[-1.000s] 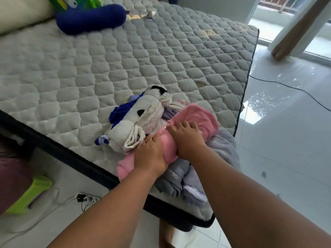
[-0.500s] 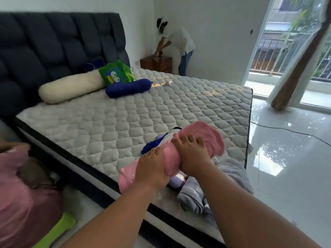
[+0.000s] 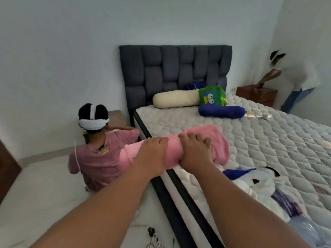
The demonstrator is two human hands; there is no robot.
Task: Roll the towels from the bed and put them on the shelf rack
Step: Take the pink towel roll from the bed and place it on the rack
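Since half a second ago the view has swung left toward the headboard (image 3: 175, 68), and the rolled pink towel (image 3: 217, 140) now sits lifted over the bed (image 3: 268, 140) edge rather than on the pile. 2 hands clasp it, the left hand (image 3: 152, 153) and right hand (image 3: 195, 154) wrapped over its middle, hiding that part. At lower right 1 heap of other towels (image 3: 265, 183) is cut off and too tangled to count; 2 other people show, both partly hidden.

Head-worn view, close over bed (image 3: 259, 140) edge.
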